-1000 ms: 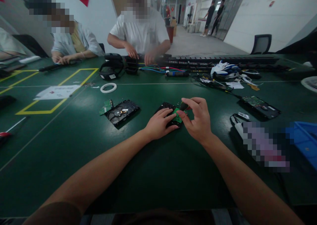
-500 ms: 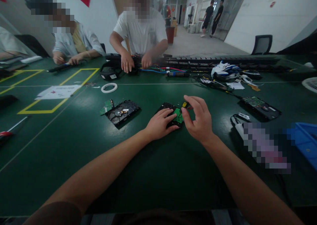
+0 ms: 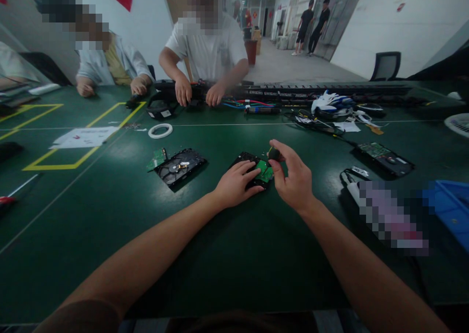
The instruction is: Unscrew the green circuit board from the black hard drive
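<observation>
A black hard drive (image 3: 246, 157) with a green circuit board (image 3: 264, 171) lies on the table in front of me. My left hand (image 3: 239, 182) rests flat on it, fingers spread, pressing on its left part and the board's edge. Over the board's far right edge, my right hand (image 3: 291, 176) pinches the dark handle of a small screwdriver (image 3: 273, 153) between thumb and fingers. The screwdriver's tip is hidden. Left of my hands sits a second hard drive (image 3: 181, 168), its green board (image 3: 157, 160) lying loose against its left end.
A third hard drive (image 3: 384, 159) and a blue bin (image 3: 450, 210) are on the right. A white tape ring (image 3: 160, 131), papers (image 3: 84, 136) and a red-handled screwdriver (image 3: 7, 200) lie left. Across the green table (image 3: 234, 255), co-workers handle black parts; gloves (image 3: 331, 103) lie near cables.
The screwdriver handle has turned in my right hand, so its yellow patch now barely shows. My left hand stays put. The co-worker at the left has shifted both hands.
</observation>
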Demonstrator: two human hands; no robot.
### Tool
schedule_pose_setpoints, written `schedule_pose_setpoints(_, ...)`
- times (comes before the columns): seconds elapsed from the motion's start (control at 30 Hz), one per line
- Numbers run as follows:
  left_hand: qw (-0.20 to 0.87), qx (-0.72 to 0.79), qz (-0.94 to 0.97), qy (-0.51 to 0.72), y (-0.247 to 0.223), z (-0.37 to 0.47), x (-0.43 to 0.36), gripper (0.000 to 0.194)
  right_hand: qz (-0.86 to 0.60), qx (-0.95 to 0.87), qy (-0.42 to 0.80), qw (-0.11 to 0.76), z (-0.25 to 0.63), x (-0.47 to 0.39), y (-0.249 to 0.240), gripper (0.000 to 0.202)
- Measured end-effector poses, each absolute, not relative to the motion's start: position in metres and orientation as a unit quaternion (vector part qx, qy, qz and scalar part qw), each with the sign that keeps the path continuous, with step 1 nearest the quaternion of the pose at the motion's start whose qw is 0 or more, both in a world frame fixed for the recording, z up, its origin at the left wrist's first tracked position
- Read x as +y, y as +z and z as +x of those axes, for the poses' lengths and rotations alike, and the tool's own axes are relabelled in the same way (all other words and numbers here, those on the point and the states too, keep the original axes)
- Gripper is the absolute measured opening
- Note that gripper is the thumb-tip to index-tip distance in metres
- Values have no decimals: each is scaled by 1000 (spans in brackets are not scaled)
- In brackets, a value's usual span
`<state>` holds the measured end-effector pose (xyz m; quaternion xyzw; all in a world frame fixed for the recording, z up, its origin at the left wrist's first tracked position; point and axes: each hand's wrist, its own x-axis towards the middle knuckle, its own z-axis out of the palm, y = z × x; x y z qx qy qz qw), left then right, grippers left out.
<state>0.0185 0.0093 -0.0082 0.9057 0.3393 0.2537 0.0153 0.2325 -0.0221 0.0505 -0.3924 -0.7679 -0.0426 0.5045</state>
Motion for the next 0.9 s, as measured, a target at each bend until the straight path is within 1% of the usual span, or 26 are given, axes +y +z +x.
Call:
schedule_pose_setpoints(0.27, 40, 333, 905, 261, -6, 18, 9, 60, -400, -759, -59, 511, 230, -25, 56, 51)
schedule_pose_setpoints(0.4, 32, 334, 905, 262, -8, 18, 10, 61, -397, -756, -61, 517, 232, -23, 55, 45)
schedule_pose_setpoints(0.6, 15, 337, 906, 258, -11, 18, 11, 61, -381, -777, -40, 500, 231, -24, 54, 48)
schedule_pose_setpoints(0.77, 18, 336, 905, 262, -9, 18, 10, 61, -354, -788, -26, 503, 229, -26, 57, 52)
schedule_pose_setpoints(0.9, 19, 337, 905, 258, -8, 18, 10, 61, -361, -785, -27, 503, 229, -26, 57, 54)
